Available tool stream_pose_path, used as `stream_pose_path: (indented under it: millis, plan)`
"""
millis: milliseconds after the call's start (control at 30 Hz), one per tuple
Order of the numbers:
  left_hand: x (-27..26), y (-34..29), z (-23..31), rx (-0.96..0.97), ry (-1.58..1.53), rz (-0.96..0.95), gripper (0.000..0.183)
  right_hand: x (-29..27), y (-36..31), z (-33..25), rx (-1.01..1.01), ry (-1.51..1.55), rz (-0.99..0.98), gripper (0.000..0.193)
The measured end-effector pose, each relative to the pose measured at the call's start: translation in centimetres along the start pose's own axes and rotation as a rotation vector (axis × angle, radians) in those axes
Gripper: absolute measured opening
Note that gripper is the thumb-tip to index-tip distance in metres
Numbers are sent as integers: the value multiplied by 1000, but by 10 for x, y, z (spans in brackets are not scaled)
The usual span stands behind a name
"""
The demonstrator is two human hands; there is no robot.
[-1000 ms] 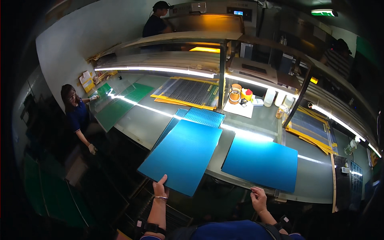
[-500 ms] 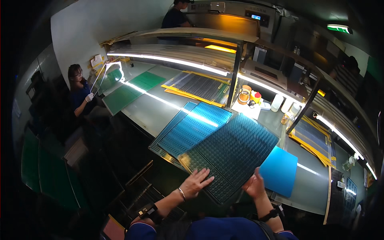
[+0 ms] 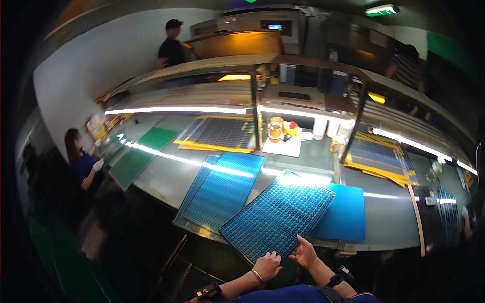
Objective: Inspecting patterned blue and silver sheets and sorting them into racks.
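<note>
A dark teal patterned panel, covered in rows of small repeated shapes, is held tilted over the bench front. My left hand has its fingers curled over the panel's near edge. Close beside it, my right hand grips the near right corner, thumb uppermost and the other fingers partly hidden beneath. Left of the held panel, a stack of similar blue panels lies on the bench. A plain bright blue sheet lies to the right, partly covered by the held panel in this view.
Under the lit shelf, yellow-edged panels are stacked. Bottles and an orange container stand at the back. Far left, a gloved person works beside a green sheet. Another person stands behind the shelf.
My view has swung. The held panel has turned and tilted, catching the light. My left hand has moved along its edge toward my right hand. The far-left worker's clear sheet has lowered.
</note>
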State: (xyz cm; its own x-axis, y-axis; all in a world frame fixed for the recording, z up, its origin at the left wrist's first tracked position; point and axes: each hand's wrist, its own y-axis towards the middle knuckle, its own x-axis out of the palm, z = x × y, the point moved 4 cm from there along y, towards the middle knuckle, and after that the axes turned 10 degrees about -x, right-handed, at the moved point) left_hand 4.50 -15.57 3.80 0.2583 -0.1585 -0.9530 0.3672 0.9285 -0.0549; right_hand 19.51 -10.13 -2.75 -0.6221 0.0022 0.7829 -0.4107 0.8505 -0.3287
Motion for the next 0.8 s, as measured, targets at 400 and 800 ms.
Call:
stream_pose_path:
  millis: [400, 800]
  plan:
    - [34, 13, 22, 122, 110, 30, 21, -44, -20, 19, -145, 261, 10, 33]
    - [35, -3, 21, -102, -12, 151, 21, -20, -26, 13, -49, 82, -24, 51]
